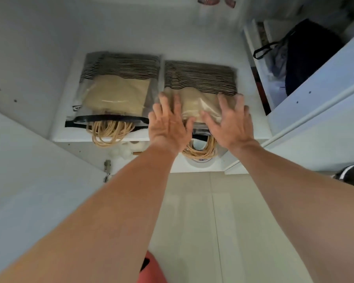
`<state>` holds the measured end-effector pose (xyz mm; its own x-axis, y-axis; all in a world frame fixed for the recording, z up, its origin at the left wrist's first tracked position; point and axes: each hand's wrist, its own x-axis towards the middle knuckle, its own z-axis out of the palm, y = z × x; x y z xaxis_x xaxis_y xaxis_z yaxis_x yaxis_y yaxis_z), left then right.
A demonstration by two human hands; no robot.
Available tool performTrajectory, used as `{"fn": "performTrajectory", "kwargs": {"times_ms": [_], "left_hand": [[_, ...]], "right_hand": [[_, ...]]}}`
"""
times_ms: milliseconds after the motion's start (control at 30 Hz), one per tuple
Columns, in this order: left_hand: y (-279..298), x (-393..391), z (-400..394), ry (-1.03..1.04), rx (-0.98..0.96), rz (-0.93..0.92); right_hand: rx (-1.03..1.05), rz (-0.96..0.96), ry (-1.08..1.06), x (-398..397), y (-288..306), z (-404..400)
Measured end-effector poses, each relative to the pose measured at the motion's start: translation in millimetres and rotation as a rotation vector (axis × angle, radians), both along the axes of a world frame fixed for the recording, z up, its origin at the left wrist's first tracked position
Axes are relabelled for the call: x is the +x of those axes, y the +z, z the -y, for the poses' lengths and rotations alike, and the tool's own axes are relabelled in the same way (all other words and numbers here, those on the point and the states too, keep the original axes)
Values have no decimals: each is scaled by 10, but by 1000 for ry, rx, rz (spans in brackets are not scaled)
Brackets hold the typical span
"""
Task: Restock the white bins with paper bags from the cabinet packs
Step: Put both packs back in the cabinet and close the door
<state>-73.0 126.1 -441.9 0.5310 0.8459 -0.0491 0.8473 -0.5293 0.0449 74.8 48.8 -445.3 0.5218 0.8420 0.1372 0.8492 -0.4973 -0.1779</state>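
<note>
we reach both bare arms into an open white cabinet. on its shelf [59, 137] lie two clear plastic packs of paper bags, side by side and nearly touching. the left pack [117, 94] lies untouched, its tan rope handles [108, 132] spilling over the shelf's front edge. our left hand [169, 123] and right hand [229, 121] both rest flat on the near end of the right pack [200, 84], fingers spread wide, palms down, not closed around anything. the left hand sits at the pack's left corner, the right hand at its right corner, and the crinkled plastic shows between them. this pack's handles [200, 153] hang below our wrists. a dark bag [307, 58] sits in the next compartment to the right. no white bins show in this view. pale floor [192, 221] lies below.
</note>
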Motion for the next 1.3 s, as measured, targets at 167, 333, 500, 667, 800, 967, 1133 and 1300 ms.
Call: {"fn": "performTrajectory", "kwargs": {"times_ms": [167,333,500,667,800,967,1133,1300], "left_hand": [[-62,113,-206,-6,105,-114],[163,200,-352,57,68,-133],[695,-368,55,61,48,17],[1263,-1567,769,81,27,-122],[1869,-2519,1383,197,30,-137],[2705,-3297,1946,394,-8,-30],[3114,-4039,2135,635,3,-45],[3060,-4343,2338,729,-79,-110]], "right_hand": [[-26,46,9,109,-40,-242],[-83,42,-124,65,96,-369],[-202,-38,-94,-600,358,273],[-318,-92,93,-1538,968,1122],[-300,-158,211,-2256,1712,1604],[-241,-229,193,-2931,2649,2017],[-161,-176,316,-3233,3207,2158],[-155,-134,348,-3273,3386,2214]]}}
